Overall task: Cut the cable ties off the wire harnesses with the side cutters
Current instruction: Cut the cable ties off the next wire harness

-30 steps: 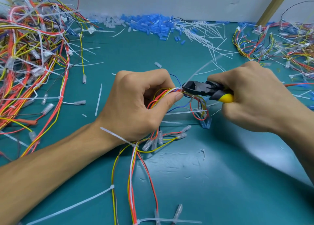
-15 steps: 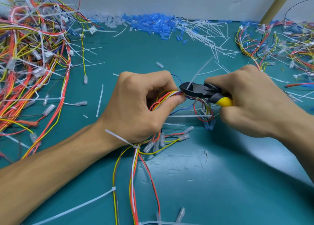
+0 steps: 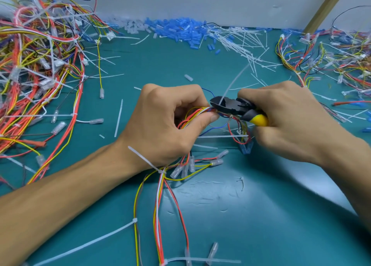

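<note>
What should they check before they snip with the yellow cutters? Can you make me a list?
1. Wires held steady: ok, the left hand pinches the wire harness.
2. Tool held firmly: ok, the right hand grips the side cutters.
3. Tip at the right spot: ok, the cable tie sticks up from the cutter tip.
4. Only the tie between the blades, no wire: cannot tell, wires crowd the tip.
5. Thumb away from the blades: not ok, the left thumb lies right beside the tip.
6. All ties off this harness: not ok, another tie wraps it by the left wrist.
</note>
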The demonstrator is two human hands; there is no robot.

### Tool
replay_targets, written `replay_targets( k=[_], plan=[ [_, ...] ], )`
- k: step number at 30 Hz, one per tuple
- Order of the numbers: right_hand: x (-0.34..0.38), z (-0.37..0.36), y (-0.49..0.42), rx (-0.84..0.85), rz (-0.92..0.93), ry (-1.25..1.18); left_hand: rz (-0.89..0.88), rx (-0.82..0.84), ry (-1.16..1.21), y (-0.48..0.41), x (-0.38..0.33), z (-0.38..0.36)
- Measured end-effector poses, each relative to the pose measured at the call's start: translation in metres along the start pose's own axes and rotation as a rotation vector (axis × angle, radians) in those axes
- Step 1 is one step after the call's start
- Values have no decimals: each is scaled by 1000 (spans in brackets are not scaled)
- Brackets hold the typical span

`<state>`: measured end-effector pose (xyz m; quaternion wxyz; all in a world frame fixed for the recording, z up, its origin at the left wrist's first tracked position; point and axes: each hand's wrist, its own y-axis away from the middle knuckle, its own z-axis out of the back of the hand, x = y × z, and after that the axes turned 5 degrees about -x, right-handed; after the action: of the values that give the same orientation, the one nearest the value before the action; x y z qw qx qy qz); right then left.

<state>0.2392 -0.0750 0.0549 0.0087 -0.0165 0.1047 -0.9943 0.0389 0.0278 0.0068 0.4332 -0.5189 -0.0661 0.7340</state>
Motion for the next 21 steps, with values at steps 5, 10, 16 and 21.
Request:
replay_targets(
  k=[5, 10, 16, 21],
  plan=[
    [0, -1, 0, -46, 5, -48, -7, -4, 1, -1, -1, 1],
    [-1, -5, -1, -22, 5, -79, 2, -4, -6, -2, 0, 1],
    [-1, -3, -1, -20, -4, -84, -12, 1, -7, -1, -1, 1],
    [-4, 2, 1, -17, -6, -88, -7, 10, -12, -2, -1, -1]
  ],
)
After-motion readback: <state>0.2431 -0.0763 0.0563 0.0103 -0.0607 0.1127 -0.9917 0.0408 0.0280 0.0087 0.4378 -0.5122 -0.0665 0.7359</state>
